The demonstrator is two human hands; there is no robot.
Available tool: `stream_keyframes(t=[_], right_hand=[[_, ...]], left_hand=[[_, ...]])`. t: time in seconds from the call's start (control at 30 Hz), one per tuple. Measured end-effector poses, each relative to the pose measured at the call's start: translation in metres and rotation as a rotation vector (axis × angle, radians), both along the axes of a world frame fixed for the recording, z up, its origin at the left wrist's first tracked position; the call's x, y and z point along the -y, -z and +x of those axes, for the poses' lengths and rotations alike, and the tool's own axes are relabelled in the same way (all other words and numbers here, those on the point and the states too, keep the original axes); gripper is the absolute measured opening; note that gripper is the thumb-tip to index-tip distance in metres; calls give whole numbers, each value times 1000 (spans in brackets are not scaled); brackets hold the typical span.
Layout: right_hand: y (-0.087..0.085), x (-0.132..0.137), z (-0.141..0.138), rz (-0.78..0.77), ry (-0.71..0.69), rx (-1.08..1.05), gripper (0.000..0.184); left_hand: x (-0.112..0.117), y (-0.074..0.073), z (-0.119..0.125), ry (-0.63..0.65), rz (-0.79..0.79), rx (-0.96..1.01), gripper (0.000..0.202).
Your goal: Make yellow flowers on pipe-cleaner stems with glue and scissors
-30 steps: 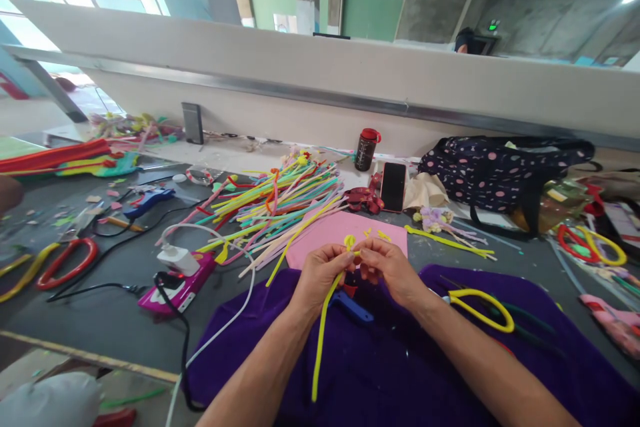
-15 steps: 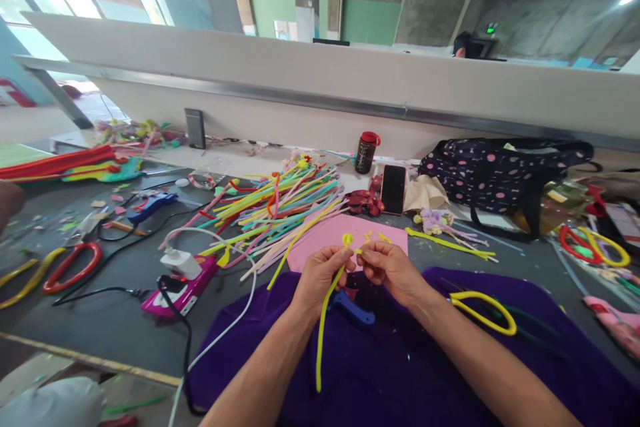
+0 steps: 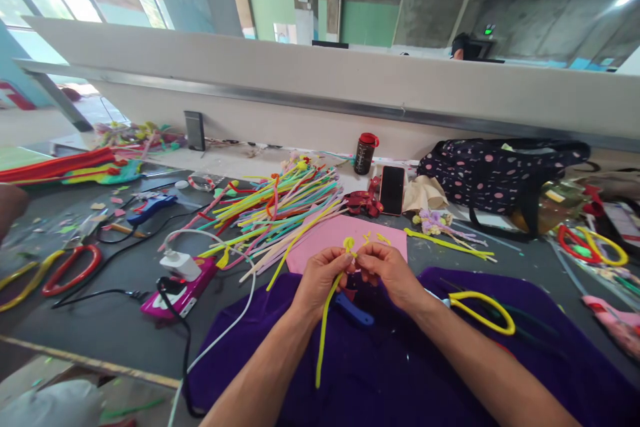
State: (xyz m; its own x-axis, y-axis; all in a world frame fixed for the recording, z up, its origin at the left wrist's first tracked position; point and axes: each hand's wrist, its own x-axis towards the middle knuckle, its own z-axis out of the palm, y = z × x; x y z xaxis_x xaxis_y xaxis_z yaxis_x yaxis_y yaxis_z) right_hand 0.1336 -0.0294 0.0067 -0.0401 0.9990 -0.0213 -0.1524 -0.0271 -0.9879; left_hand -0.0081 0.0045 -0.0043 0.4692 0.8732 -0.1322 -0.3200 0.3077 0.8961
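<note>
My left hand (image 3: 320,280) pinches a yellow pipe cleaner (image 3: 324,340) just below its rounded yellow top, and the long tail hangs down over the purple cloth (image 3: 250,347). Thumb and fingertips of my right hand (image 3: 387,270) are closed close against that top. A small yellow piece between them is mostly hidden now. Under the hands lies a blue-handled tool (image 3: 356,311), its kind unclear. Behind them is a pink sheet (image 3: 370,227) with small yellow bits on it. Yellow-handled scissors (image 3: 483,310) rest on the cloth near my right forearm.
A pile of coloured pipe cleaners (image 3: 280,207) spreads to the left of the pink sheet. A phone (image 3: 393,190), a red-lidded bottle (image 3: 367,153) and a patterned bag (image 3: 490,177) stand behind. A pink power strip (image 3: 183,287) with cables and red-handled scissors (image 3: 73,271) lie left.
My right hand has moved slightly left, bringing its fingertips and the small yellow piece up to the pipe cleaner's top. My left hand stays nearly still.
</note>
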Motion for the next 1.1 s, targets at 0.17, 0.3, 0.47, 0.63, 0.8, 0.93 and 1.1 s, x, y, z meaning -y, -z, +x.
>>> stream_keyframes(t=[0.17, 0.3, 0.47, 0.63, 0.8, 0.93, 1.1], right_hand=[[-1, 2, -1, 45, 5, 162, 12], [-1, 2, -2, 83, 48, 185, 12], [0, 1, -6, 144, 136, 231, 11], [5, 2, -7, 174, 158, 270, 8], [1, 4, -4, 173, 146, 238, 3], [-3, 3, -1, 103, 75, 66, 5], [-3, 1, 0, 35, 80, -81, 9]], left_hand=[[0, -1, 0, -18, 6, -7, 20], [1, -2, 1, -29, 23, -38, 21], [3, -5, 2, -37, 40, -74, 21], [2, -4, 2, -1, 23, -82, 22], [1, -6, 1, 83, -105, -58, 24], [0, -7, -1, 121, -175, 1, 22], [-1, -3, -2, 112, -226, 72, 19]])
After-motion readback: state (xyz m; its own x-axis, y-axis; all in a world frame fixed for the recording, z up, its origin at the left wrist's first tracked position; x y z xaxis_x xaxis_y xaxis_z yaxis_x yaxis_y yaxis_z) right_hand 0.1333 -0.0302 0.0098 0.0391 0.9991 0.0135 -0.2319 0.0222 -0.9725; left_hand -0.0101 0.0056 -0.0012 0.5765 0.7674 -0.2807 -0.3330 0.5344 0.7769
